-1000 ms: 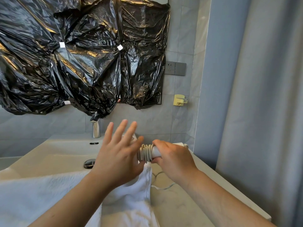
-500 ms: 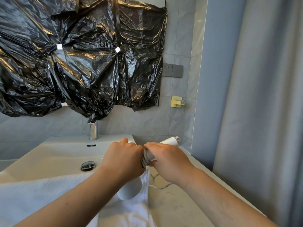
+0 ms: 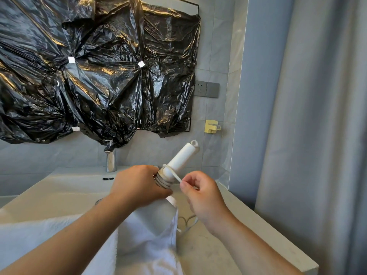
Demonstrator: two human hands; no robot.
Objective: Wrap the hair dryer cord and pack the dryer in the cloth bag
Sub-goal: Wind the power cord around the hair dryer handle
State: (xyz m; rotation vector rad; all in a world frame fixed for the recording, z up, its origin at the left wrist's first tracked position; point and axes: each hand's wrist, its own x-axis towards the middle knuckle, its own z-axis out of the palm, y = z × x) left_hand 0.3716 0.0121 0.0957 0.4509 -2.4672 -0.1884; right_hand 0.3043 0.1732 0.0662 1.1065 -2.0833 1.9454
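The white hair dryer (image 3: 181,157) is held above the counter with its handle tilted up and to the right; its body is hidden behind my left hand. My left hand (image 3: 139,185) grips it where several turns of the grey-white cord (image 3: 163,181) are wound around the handle. A strand of that cord runs over the handle to my right hand (image 3: 200,192), which pinches it just to the right. More loose cord (image 3: 187,223) lies in loops on the counter below. White cloth (image 3: 147,235) lies under my hands; I cannot tell whether it is the bag.
A white towel (image 3: 39,235) drapes over the front of the sink (image 3: 65,187). A chrome tap (image 3: 110,160) stands at the back, black plastic sheeting (image 3: 89,76) covers the mirror, a wall socket (image 3: 206,88) sits right of it, and a grey curtain (image 3: 317,135) hangs at right.
My left hand went from open to closed around the wound cord. The handle swung from lying flat to pointing up and right. My right hand let go of the handle and now pinches a cord strand.
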